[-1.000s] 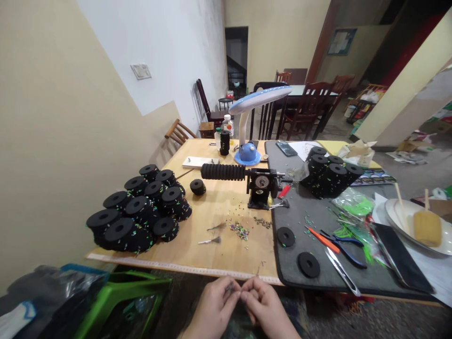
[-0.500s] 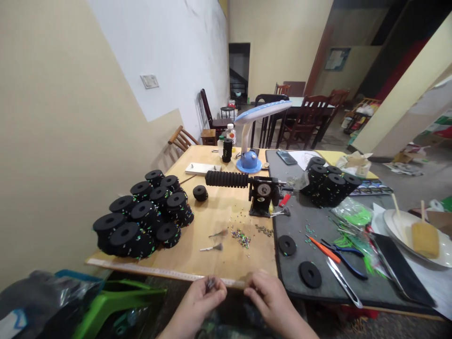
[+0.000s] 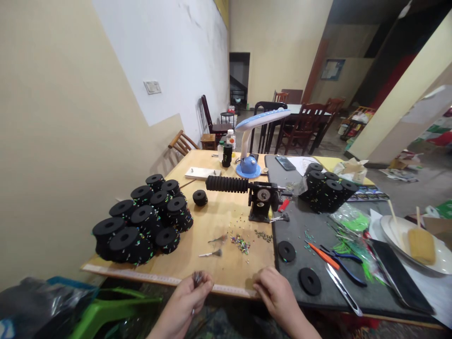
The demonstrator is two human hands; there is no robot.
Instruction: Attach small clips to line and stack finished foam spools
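Observation:
My left hand [image 3: 185,299] is at the table's front edge, fingers pinched on a small bundle of thin dark strands [image 3: 197,278]. My right hand [image 3: 275,294] rests at the same edge, a little to the right, fingers curled; what it holds, if anything, is hidden. On the wooden table [image 3: 226,221] ahead lie two small grey tufts [image 3: 212,253] and a scatter of coloured beads [image 3: 240,243]. A black winding device [image 3: 262,201] with a ribbed black roller [image 3: 226,183] stands mid-table.
A pile of black foam spools [image 3: 143,221] sits at left, another pile [image 3: 326,188] on the dark mat [image 3: 318,230]. Loose black discs [image 3: 286,251], pliers [image 3: 341,256], a blue desk lamp [image 3: 254,141], a plate with corn [image 3: 420,242] and a green stool [image 3: 113,310] surround them.
My hands were pinched together below the table edge; they have moved apart, the left going left with the strands, the right going right. The view has tilted up slightly.

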